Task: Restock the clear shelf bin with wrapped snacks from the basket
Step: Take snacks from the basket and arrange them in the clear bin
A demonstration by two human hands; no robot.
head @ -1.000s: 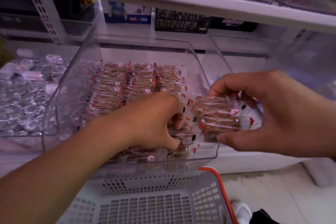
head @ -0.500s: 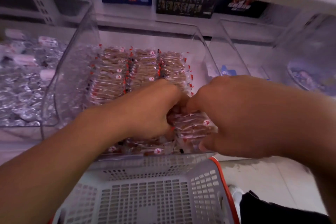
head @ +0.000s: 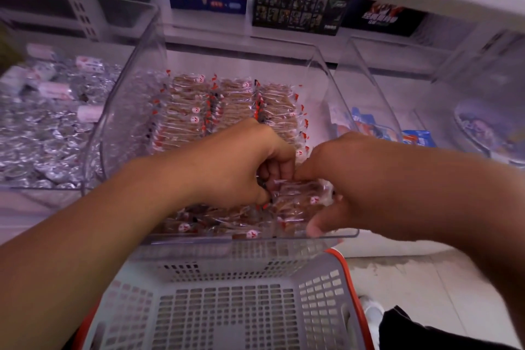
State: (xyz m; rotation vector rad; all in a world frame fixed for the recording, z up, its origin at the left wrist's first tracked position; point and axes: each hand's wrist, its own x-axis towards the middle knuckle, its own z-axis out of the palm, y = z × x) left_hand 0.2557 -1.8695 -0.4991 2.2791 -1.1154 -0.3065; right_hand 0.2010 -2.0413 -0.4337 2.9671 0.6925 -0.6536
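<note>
Both hands now low in the near right corner of the clear bin (head: 136,88), right hand (head: 355,179) gripping a stack of wrapped snacks (head: 298,204) lowered against the near row, left hand (head: 241,162) curled, pinching its wrappers, knuckles touching, grey basket (head: 227,307) below

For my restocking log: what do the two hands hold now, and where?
Both hands grip one stack of snacks in the bin: left hand at its left end, right hand round its right end.
</note>
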